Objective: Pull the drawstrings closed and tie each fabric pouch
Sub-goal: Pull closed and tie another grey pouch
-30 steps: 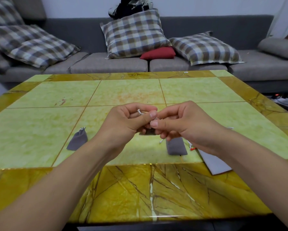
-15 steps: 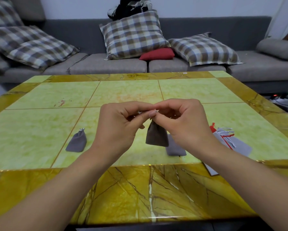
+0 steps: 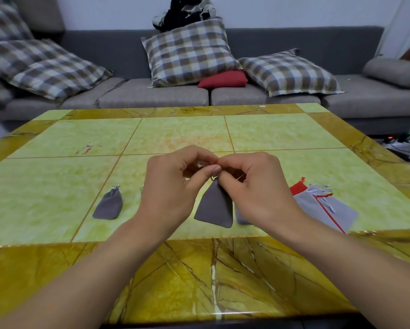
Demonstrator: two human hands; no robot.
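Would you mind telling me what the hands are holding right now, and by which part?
Both hands, left hand and right hand, pinch the drawstrings at the gathered neck of a dark grey fabric pouch, whose body hangs below.

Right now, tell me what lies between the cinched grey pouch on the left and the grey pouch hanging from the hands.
In the head view, the left hand and wrist cross the stretch between the cinched pouch and the held pouch; otherwise, bare green tabletop.

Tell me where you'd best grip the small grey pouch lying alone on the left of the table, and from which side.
Probably the cinched neck of the grey pouch, where the pale cord ends stick out. It lies flat on the table with that narrow neck pointing away from the person, so a pinch from above at the far end looks easiest; the wide body offers less to pinch.
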